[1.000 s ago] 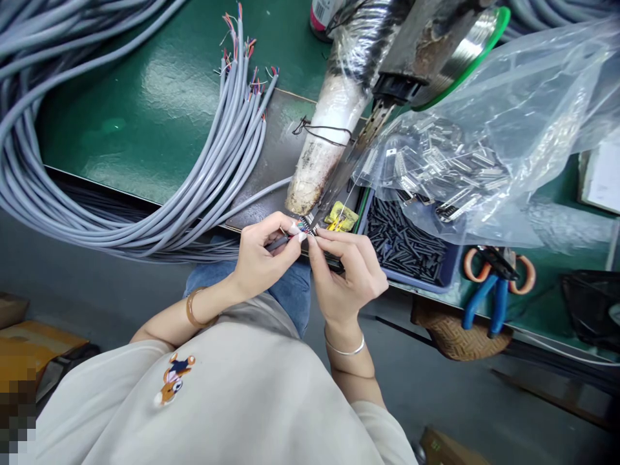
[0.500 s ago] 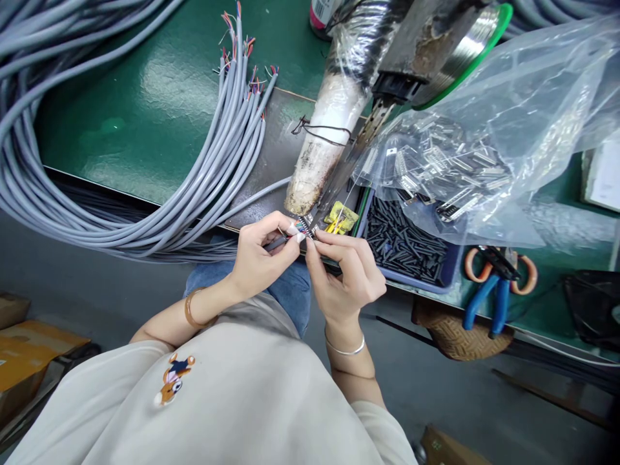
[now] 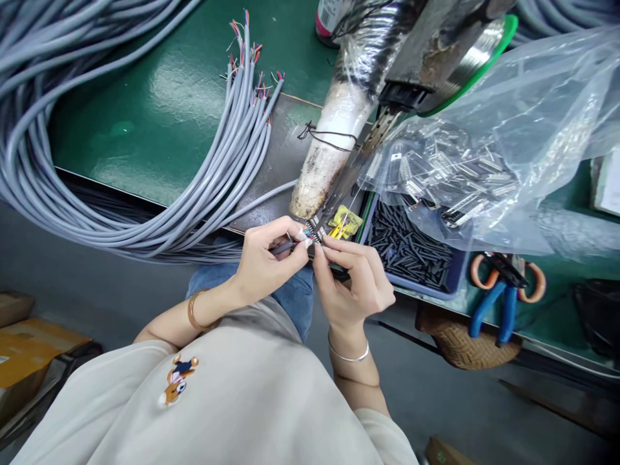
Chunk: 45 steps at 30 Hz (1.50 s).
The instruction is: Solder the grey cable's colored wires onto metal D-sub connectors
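Both hands meet at the worktop (image 3: 145, 123) edge — the left hand (image 3: 264, 261) pinches the grey cable end (image 3: 285, 247), the right hand (image 3: 351, 278) nips its coloured wires (image 3: 310, 232), fingertips nearly touching. Just beyond the grip — a tray of black tubing (image 3: 411, 248).

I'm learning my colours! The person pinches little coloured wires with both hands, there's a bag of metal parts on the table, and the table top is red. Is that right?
Not quite: the table top is green, not red, as the head view shows. The rest holds: the left hand and right hand pinch the little coloured wires, and the bag of metal parts lies on the table.
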Motion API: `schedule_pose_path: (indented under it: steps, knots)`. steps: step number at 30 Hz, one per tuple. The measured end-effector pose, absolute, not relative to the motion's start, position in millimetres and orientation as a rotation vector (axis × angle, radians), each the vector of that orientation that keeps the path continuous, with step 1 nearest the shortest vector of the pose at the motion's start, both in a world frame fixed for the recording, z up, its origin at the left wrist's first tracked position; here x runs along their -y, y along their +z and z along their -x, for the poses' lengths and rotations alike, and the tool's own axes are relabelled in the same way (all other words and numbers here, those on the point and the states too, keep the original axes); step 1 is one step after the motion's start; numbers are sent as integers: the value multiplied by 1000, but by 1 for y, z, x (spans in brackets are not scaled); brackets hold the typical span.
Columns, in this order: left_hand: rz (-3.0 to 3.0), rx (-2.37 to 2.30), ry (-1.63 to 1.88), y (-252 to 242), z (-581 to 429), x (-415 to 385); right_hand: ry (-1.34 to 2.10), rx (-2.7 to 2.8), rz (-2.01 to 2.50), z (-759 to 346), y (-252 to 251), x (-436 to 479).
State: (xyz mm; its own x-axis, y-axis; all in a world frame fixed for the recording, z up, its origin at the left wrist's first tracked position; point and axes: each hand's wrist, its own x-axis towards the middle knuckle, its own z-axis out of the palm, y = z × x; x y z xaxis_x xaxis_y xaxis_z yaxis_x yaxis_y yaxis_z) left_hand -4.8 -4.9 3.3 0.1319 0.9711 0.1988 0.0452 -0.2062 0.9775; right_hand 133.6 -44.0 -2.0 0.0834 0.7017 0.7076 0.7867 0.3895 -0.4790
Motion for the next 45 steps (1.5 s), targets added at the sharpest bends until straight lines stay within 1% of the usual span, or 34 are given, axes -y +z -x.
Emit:
schedule_pose_path:
  steps: [7, 13, 18, 28, 36, 45]
  knots:
    - [-1356, -1049, 1168, 6, 9, 1, -52, 1644, 1336, -130, 0, 45]
    - [-1380, -1056, 1103, 2, 10, 5, 1, 1661, 1356, -142, 2, 48]
    - [-1463, -964, 1101, 0, 13, 10, 49, 1837, 1391, -156, 10, 59]
    - [-1628, -906, 1101, -1, 18, 19, -70, 2062, 1307, -157, 15, 62]
    - [-1412, -932, 863, -3, 24, 26, 47, 2204, 1330, -154, 24, 63]
    - [-1226, -919, 841, -5, 29, 30, 33, 2254, 1311, -151, 23, 69]
